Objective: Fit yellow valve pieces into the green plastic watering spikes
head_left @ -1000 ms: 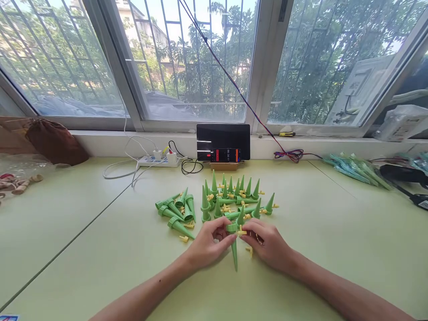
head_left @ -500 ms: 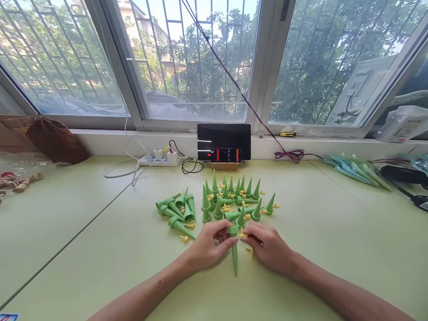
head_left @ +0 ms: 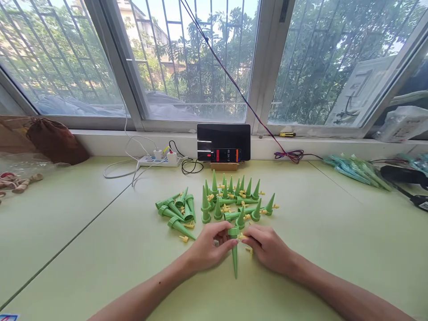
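Note:
Between the thumb and fingers of my left hand (head_left: 212,245) is a green plastic watering spike (head_left: 234,261), its ribbed cap up and its tip pointing down toward me. My right hand (head_left: 272,247) pinches a small yellow valve (head_left: 242,236) against the side of the spike, just below the cap; whether it sits in the spike is hidden by my fingers. Another yellow valve (head_left: 249,251) lies on the table under my right hand. Just beyond my hands stand several green spikes (head_left: 256,210) with tips up, many with yellow valves at their sides.
A loose heap of green spikes (head_left: 177,209) with yellow valves lies to the left. Behind stand a phone (head_left: 227,155) and a dark tablet (head_left: 224,133). A power strip (head_left: 158,160) with cables is at the back left, plastic bags (head_left: 357,171) at the right.
My right hand's fingers have shifted slightly on the yellow valve, which stays against the spike. The spike in my left hand has dropped very slightly toward me.

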A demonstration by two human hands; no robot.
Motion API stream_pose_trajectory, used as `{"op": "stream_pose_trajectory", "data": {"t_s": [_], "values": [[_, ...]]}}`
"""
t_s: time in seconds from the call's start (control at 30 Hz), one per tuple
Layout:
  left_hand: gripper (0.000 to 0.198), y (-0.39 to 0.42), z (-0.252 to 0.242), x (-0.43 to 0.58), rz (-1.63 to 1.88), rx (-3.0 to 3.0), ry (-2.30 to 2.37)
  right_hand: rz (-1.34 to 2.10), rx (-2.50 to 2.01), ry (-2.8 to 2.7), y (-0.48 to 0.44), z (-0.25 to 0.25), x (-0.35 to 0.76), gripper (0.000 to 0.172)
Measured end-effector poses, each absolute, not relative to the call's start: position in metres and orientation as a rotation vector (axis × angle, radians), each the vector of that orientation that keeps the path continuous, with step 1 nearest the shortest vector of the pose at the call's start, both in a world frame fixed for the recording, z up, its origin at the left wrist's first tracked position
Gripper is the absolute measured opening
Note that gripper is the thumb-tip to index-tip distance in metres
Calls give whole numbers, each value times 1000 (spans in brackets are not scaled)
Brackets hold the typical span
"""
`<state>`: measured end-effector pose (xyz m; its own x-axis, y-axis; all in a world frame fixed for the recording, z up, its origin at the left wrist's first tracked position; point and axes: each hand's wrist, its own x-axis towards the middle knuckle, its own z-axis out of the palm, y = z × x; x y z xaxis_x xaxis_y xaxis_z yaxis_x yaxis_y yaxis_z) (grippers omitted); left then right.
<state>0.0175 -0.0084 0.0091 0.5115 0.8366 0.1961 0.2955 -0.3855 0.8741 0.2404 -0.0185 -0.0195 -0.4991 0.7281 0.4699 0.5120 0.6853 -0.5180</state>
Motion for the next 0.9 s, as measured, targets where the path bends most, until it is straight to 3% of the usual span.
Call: {"op": "stream_pose_trajectory", "data": {"t_s": [0.47,0.73,0.9], "values": [[22,-9,11,19,873,1959,925,356,-937,-2203,-18,-17,239,46],[23,-8,14,20,888,2008,987,485,-919,-2105,-19,-9,238,25],[23,-8,13,20,883,2008,991,470,-888,-2098,-18,-13,238,29]]}}
